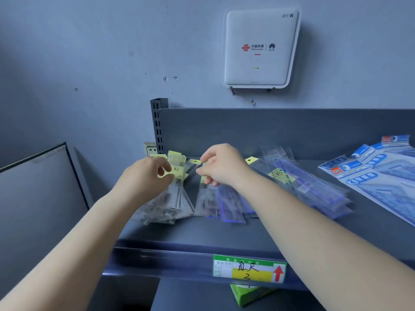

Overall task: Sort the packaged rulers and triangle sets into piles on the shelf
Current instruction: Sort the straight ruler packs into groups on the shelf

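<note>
Yellow-tagged ruler packs (179,194) under left hand (146,176) and right hand (221,164).

My left hand (148,176) pinches the yellow header of a clear-packaged ruler on the fanned pile of clear ruler packs (170,203) at the left end of the dark grey metal shelf (224,234). My right hand (222,167) is curled over the top of the next pile, clear sleeves with blue-edged rulers (229,205). Further right lies a slanted heap of clear blue ruler sleeves (314,187), then blue-and-white packaged triangle sets (379,173). A green and yellow price label (249,269) sits on the shelf's front rail. A white wall-mounted router (258,48) hangs above.
</note>
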The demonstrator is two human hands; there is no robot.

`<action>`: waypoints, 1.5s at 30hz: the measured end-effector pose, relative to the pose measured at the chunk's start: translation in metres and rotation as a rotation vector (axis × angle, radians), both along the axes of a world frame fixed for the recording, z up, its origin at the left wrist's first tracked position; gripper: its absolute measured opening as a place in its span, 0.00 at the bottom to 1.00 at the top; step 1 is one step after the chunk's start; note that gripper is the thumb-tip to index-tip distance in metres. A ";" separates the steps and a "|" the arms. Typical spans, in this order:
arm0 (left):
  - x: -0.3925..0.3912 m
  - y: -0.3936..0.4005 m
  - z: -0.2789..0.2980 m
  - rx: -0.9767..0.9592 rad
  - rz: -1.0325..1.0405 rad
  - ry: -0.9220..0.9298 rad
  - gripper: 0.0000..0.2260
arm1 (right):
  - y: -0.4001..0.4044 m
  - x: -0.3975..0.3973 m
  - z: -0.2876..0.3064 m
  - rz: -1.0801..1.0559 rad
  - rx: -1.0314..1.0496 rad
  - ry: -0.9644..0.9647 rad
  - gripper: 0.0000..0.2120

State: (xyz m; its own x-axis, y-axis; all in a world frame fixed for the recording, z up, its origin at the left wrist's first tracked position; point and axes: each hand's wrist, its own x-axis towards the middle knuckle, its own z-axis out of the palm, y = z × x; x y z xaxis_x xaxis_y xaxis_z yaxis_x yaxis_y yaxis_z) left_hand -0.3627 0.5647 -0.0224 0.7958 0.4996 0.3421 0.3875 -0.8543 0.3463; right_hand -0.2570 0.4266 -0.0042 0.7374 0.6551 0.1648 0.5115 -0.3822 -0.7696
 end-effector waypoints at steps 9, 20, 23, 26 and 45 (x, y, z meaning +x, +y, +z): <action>0.074 -0.070 0.024 -0.052 -0.316 0.083 0.09 | -0.099 0.072 0.000 -0.376 -0.395 -0.313 0.24; 0.135 -0.136 0.017 -0.991 -0.289 0.146 0.03 | -0.150 0.107 -0.007 -0.443 -0.521 -0.213 0.24; 0.146 -0.140 0.014 -1.289 -0.206 0.070 0.18 | -0.155 0.109 -0.009 -0.426 -0.487 -0.250 0.23; 0.155 -0.142 0.014 -1.538 -0.166 -0.019 0.21 | -0.152 0.102 -0.016 -0.395 -0.478 -0.284 0.27; 0.177 -0.160 -0.001 -1.291 -0.119 -0.001 0.10 | -0.160 0.109 -0.012 -0.349 -0.299 -0.113 0.25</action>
